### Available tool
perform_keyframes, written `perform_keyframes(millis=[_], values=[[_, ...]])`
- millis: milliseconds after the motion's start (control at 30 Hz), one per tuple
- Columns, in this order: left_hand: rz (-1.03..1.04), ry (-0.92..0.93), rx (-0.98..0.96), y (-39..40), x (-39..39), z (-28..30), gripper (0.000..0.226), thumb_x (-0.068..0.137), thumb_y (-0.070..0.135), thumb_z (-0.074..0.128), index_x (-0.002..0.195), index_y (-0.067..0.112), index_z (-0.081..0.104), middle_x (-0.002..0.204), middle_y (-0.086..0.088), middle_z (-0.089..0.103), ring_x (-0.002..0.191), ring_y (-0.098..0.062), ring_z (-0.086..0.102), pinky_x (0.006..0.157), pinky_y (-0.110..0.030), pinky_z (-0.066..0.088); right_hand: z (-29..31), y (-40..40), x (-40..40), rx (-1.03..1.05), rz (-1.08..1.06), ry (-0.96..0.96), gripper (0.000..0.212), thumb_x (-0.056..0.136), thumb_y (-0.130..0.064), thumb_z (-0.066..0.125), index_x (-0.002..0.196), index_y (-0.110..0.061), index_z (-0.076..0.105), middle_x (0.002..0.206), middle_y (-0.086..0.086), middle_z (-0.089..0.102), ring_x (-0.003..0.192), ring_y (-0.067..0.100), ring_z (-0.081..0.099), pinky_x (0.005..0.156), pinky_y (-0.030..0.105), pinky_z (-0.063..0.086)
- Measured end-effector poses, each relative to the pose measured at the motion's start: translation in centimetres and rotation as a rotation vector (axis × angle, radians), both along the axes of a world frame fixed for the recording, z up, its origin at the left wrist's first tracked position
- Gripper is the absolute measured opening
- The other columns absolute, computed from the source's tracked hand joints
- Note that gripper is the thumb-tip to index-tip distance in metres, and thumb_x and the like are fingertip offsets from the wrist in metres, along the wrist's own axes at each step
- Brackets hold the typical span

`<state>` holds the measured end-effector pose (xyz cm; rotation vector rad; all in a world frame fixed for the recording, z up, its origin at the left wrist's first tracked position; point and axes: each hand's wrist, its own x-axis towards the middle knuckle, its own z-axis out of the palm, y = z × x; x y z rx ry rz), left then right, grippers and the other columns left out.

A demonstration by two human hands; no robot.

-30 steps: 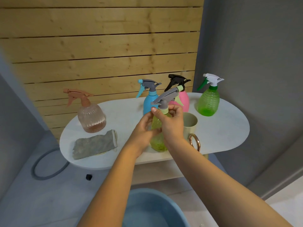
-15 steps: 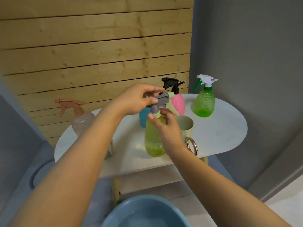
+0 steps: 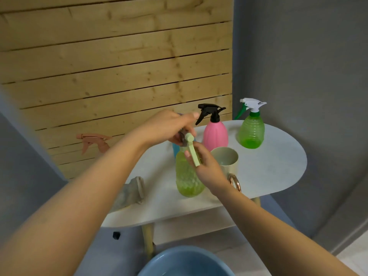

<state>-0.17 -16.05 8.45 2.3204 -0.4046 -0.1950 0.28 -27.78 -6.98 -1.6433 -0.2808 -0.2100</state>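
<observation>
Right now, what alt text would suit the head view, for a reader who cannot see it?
A person's left hand grips the grey and pale green trigger head of a translucent yellow-green plastic spray bottle, while the right hand holds its neck. The bottle stands on a white oval table beside a beige cup, a pink spray bottle and a green spray bottle.

left hand (image 3: 169, 126) grips spray head (image 3: 186, 137); right hand (image 3: 207, 166) holds yellow-green bottle (image 3: 187, 176); on white table (image 3: 274, 166)

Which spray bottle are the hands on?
The yellow-green bottle in front, beside the cup, the only one held: left hand grips its sprayer head, right hand its neck.
</observation>
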Motion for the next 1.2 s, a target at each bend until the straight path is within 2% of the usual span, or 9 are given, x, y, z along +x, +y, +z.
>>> perform_keyframes(millis=[200,367,533,633,767,833,933,1067,1200], values=[[0.017,0.075,0.215,0.0,0.6,1.0,0.047,0.080,0.016,0.075,0.124,0.012,0.058,0.105,-0.008,0.061,0.074,-0.008,0.061,0.059,-0.010,0.051,-0.2,0.5,-0.2,-0.055,-0.042,-0.079,0.031,0.094,-0.031,0.055,0.123,-0.020,0.056,0.116,-0.006,0.061,0.108,0.007,0.055,0.092,0.026,0.045],[0.025,0.001,0.481,0.0,1.3,1.3,0.027,0.074,0.014,0.079,0.099,0.008,0.071,0.078,-0.002,0.065,0.070,-0.014,0.055,0.066,-0.025,0.044,0.0,0.2,0.0,-0.101,-0.019,-0.081,0.030,0.093,-0.033,0.056,0.120,-0.020,0.059,0.111,-0.007,0.064,0.104,0.008,0.058,0.088,0.028,0.047],[-0.134,-0.183,0.434,0.8,1.7,0.5,0.038,0.075,-0.012,0.064,0.082,0.024,0.072,0.097,0.001,0.065,0.095,-0.015,0.058,0.089,-0.034,0.050,0.3,-0.3,0.3,-0.144,0.036,-0.042,0.034,0.093,-0.035,0.055,0.125,-0.021,0.057,0.118,-0.010,0.061,0.110,0.005,0.055,0.089,0.018,0.043],[-0.143,-0.251,0.516,0.1,1.6,0.3,0.045,0.078,-0.005,0.062,0.084,0.040,0.068,0.134,0.002,0.047,0.127,-0.018,0.039,0.104,-0.041,0.036,0.3,0.0,0.3,-0.110,0.041,-0.003,0.037,0.094,-0.036,0.054,0.128,-0.023,0.056,0.121,-0.010,0.060,0.113,0.007,0.054,0.095,0.026,0.044],[0.155,-0.293,0.433,-0.4,2.0,0.4,0.010,0.088,0.028,0.059,0.093,0.020,0.056,0.105,-0.010,0.057,0.087,-0.024,0.055,0.056,-0.028,0.038,0.1,0.0,0.4,-0.075,0.042,0.003,0.035,0.093,-0.039,0.055,0.125,-0.025,0.057,0.119,-0.010,0.062,0.112,0.007,0.055,0.096,0.029,0.046],[0.255,-0.281,0.540,-0.4,2.1,-0.1,0.040,0.086,0.050,0.060,0.077,0.012,0.050,0.073,-0.007,0.054,0.062,-0.018,0.048,0.048,-0.028,0.031,-0.1,0.0,0.5,-0.057,0.049,0.015,0.036,0.093,-0.039,0.055,0.125,-0.025,0.057,0.119,-0.010,0.062,0.113,0.006,0.055,0.097,0.030,0.046],[0.230,-0.241,0.488,-0.3,2.4,-0.3,0.036,0.076,0.041,0.076,0.076,0.019,0.048,0.079,-0.006,0.057,0.069,-0.019,0.051,0.061,-0.028,0.038,-0.1,0.2,0.4,-0.049,0.054,0.022,0.036,0.092,-0.042,0.055,0.124,-0.026,0.059,0.118,-0.010,0.063,0.112,0.007,0.056,0.098,0.033,0.046],[0.099,-0.150,0.362,-0.5,2.5,0.3,0.040,0.075,0.006,0.077,0.113,0.013,0.065,0.091,0.000,0.063,0.081,-0.014,0.059,0.064,-0.019,0.046,-0.1,-0.2,0.5,-0.039,0.059,0.048,0.037,0.091,-0.041,0.058,0.124,-0.025,0.059,0.119,-0.009,0.063,0.112,0.008,0.056,0.099,0.033,0.045],[-0.092,-0.060,0.374,-0.1,2.2,1.0,0.034,0.075,-0.011,0.068,0.100,0.013,0.071,0.093,-0.002,0.070,0.084,-0.012,0.062,0.072,-0.019,0.051,0.0,-0.4,0.1,-0.013,0.083,0.078,0.030,0.090,-0.038,0.060,0.119,-0.032,0.058,0.113,-0.009,0.065,0.106,0.005,0.057,0.090,0.023,0.046]])
